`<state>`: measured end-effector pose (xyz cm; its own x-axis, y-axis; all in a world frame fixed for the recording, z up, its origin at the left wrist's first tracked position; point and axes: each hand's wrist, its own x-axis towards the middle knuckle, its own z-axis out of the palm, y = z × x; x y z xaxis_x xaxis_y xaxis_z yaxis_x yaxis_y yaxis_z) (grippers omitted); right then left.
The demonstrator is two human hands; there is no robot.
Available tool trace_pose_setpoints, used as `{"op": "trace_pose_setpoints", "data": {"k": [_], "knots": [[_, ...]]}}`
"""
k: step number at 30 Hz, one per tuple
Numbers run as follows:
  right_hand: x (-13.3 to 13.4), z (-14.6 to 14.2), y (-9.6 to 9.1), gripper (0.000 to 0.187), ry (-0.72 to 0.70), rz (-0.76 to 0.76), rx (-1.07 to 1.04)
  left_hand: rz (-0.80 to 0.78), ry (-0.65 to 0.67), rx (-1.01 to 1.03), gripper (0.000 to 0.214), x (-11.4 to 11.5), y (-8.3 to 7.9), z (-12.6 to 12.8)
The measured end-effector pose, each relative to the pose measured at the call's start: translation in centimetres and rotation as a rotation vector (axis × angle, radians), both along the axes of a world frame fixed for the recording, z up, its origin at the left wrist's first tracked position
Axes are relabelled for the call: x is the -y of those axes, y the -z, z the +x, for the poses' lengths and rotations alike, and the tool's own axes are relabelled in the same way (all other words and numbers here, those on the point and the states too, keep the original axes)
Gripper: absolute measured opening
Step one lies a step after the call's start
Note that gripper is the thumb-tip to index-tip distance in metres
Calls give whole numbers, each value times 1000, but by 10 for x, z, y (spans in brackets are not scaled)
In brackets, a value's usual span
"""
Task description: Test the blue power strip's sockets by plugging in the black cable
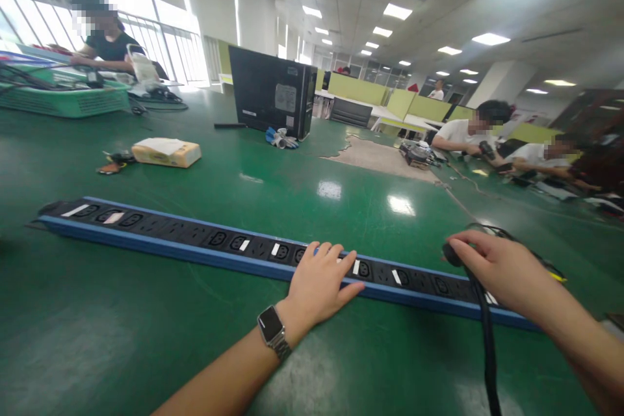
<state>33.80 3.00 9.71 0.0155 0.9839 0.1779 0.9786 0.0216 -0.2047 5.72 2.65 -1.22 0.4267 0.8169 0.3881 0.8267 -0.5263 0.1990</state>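
A long blue and black power strip (195, 242) with many sockets lies across the green table (146, 338). My left hand (319, 283), with a watch on its wrist, rests flat on the strip with fingers spread. My right hand (497, 266) is closed round a black plug (451, 252) just above the strip's right end. Its thick black cable (487, 344) hangs down toward me.
A black computer case (272, 92) stands at the back middle. A tissue pack (166, 151) lies at left, a green basket (63, 99) beyond it. One person sits at far left, others work at the right. A bare patch (380, 157) shows in the table covering.
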Motion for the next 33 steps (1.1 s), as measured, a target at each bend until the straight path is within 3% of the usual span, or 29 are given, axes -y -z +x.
{"op": "trace_pose_setpoints", "data": {"k": [6,10,15,20,25,33], "knots": [[-2,37,45,41,-72,-161,-41,11,-11,4,43,0,0,1],[-2,61,48,41,-26,-187,10,13,-12,10,43,0,0,1],[1,94,57,38,-79,-229,-86,9,-5,15,44,-1,1,1],[1,89,64,37,-124,-223,-93,16,-9,12,44,-1,1,1],[-2,78,68,38,-121,-258,56,17,-13,0,44,-1,2,1],[1,77,90,45,-75,-213,252,48,-10,-6,43,-3,5,1]]}}
